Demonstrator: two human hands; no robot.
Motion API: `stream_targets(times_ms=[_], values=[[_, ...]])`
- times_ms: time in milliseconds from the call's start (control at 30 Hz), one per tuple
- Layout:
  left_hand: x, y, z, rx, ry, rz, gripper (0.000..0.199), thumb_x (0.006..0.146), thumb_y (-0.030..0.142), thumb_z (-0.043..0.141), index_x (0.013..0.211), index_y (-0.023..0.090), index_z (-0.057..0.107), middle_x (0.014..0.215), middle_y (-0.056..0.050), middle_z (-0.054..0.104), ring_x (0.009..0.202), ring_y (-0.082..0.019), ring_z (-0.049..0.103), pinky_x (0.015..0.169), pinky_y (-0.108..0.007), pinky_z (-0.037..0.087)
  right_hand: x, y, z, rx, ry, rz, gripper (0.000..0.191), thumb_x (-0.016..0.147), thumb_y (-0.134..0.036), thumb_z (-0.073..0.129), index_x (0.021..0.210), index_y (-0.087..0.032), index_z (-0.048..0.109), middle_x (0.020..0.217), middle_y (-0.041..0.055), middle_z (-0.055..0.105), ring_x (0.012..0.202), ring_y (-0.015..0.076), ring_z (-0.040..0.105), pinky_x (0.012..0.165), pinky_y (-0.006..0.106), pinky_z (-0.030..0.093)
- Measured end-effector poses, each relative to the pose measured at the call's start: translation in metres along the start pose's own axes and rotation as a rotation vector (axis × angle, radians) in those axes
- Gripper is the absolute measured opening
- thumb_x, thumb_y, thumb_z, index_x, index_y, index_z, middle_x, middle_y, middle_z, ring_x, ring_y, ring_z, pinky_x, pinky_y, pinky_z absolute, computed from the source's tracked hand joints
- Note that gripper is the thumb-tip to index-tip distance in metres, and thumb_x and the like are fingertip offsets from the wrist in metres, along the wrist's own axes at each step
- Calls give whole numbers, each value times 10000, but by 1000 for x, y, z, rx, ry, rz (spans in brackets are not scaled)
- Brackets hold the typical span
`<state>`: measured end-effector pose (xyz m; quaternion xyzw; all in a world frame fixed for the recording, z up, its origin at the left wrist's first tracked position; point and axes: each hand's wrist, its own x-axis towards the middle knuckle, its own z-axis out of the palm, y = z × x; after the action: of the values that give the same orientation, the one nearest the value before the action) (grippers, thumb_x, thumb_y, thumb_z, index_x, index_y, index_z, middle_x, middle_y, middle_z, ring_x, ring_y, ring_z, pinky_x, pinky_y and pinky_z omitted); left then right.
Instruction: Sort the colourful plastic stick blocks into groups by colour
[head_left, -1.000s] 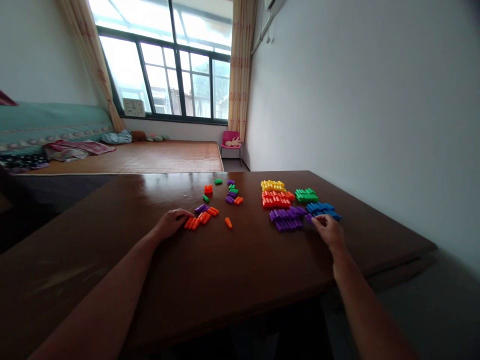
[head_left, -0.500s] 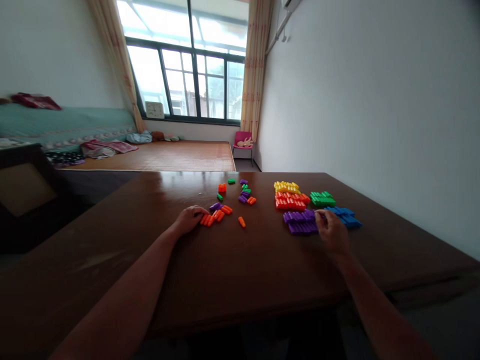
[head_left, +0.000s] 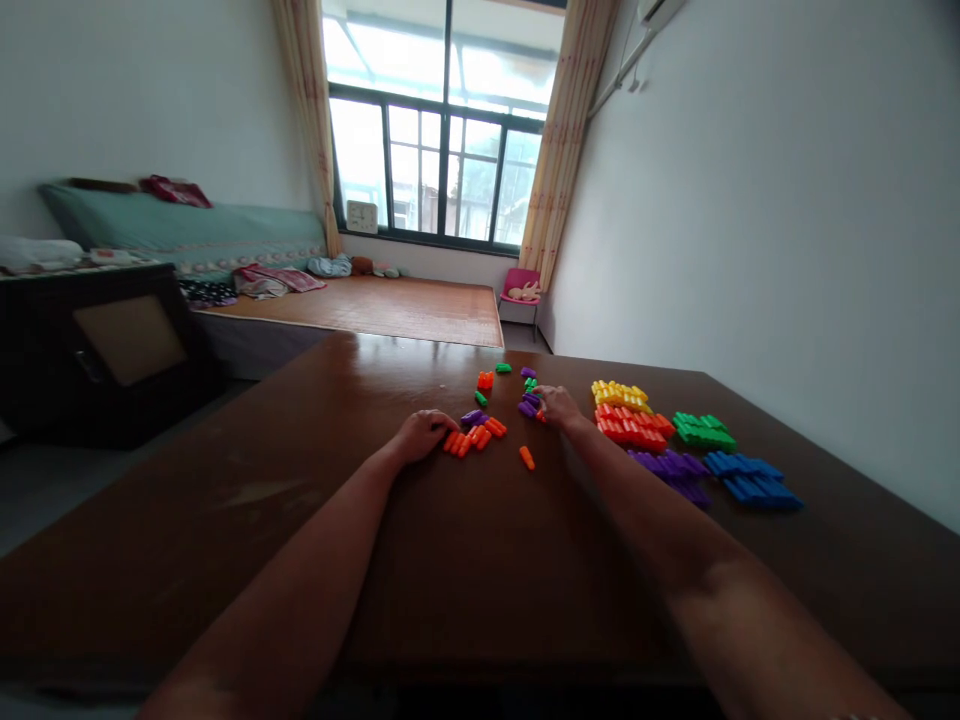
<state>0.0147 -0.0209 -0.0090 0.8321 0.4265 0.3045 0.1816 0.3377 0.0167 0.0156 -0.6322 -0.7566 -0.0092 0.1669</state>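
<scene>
My left hand point(head_left: 424, 436) rests on the brown table with fingers loosely bent. Its fingertips touch the left end of a cluster of short orange plastic pieces point(head_left: 465, 441), and purple pieces point(head_left: 474, 417) lie just behind them. My right hand point(head_left: 559, 406) reaches to the middle, fingers apart over a few small purple pieces point(head_left: 528, 408); it partly covers an orange one. Close by are green pieces point(head_left: 530, 384). A single orange piece point(head_left: 527, 458) lies nearer to me. Sorted rows stand at right: yellow point(head_left: 619, 394), red-orange point(head_left: 634, 427), purple point(head_left: 671, 474), green point(head_left: 703, 430) and blue point(head_left: 754, 480).
Farther back on the table point(head_left: 450, 560) lie a red-orange group point(head_left: 485, 380), green pieces point(head_left: 503, 368) and a purple piece point(head_left: 528, 372). A white wall runs along the right. Beyond the table are a bed point(head_left: 420, 305), a pink chair point(head_left: 521, 283) and a dark cabinet point(head_left: 105, 345).
My right hand has left the purple rows at right and moved left and away from me to the loose pieces. My left hand stays beside the orange pieces. The view has swung left.
</scene>
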Motion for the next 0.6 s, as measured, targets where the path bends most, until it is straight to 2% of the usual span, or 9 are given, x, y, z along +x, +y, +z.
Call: stream_targets(times_ms=[133,300,367,467,533,600], values=[[1,-3,1,-58,15,-36,319,765,185,488,886,190,783,879,-36,753,824,-181,671,765,-259,517,12,-4,11,18,-36,-18,189,848,-194,600,1005,-225,702,1060,57,718,973,183,655,873,273,477],[2,-2,0,-72,8,-51,316,756,202,492,879,185,783,864,-36,755,797,-177,673,744,-251,519,1,-15,7,27,-47,-28,152,783,-193,659,932,-212,683,933,44,727,860,191,675,766,268,486],[1,0,-1,-73,4,-52,319,761,206,480,869,179,778,872,-37,754,803,-176,674,745,-250,518,-9,-17,-4,46,-11,-34,182,781,-230,665,962,-208,662,939,51,721,852,193,673,754,274,485],[1,0,-2,-67,7,-38,319,763,218,469,863,182,770,887,-30,752,822,-177,673,758,-254,516,-38,-12,-29,196,134,-44,213,816,-321,633,995,-207,615,931,48,710,806,173,665,729,277,491],[2,0,-1,-51,6,-34,315,761,233,472,855,182,767,884,-33,751,819,-180,672,764,-259,517,-66,2,-49,327,232,-26,255,829,-399,609,993,-205,595,914,45,703,772,166,661,699,278,500],[3,-1,-1,-36,1,-29,312,759,253,477,851,184,767,890,-35,751,823,-182,673,771,-263,518,-99,28,-69,388,336,40,316,825,-466,590,997,-201,590,924,56,701,774,175,661,698,295,511]])
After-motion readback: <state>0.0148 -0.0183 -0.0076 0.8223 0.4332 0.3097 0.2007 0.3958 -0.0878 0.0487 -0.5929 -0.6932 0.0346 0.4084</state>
